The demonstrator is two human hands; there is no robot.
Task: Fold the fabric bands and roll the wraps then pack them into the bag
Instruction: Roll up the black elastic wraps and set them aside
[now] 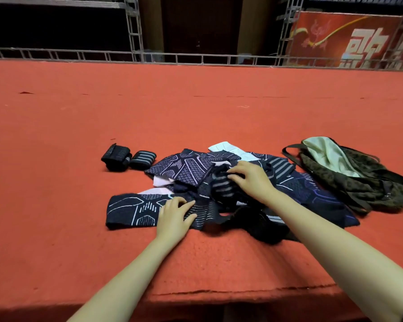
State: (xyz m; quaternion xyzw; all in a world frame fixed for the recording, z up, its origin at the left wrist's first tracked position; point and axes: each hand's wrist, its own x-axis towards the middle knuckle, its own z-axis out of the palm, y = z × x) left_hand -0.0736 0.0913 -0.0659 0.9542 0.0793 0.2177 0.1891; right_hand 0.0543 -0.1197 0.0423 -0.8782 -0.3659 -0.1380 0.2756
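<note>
Left hand (175, 211) flat, fingers relaxed, on band (133, 211); its long axis runs left-right near carpet front edge. Right hand (249, 180) pinches striped wrap (222, 185) atop pile. Bag (349, 175) right, nearer right hand.

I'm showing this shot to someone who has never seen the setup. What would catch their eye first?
Probably the dark heap of patterned fabric bands in the middle of the wide red carpeted surface, with the left hand resting flat on a band at the near edge and the right hand with fingers curled on a striped wrap. Next, two rolled wraps sit left of the heap, and an open brown bag with pale lining lies right.
</note>
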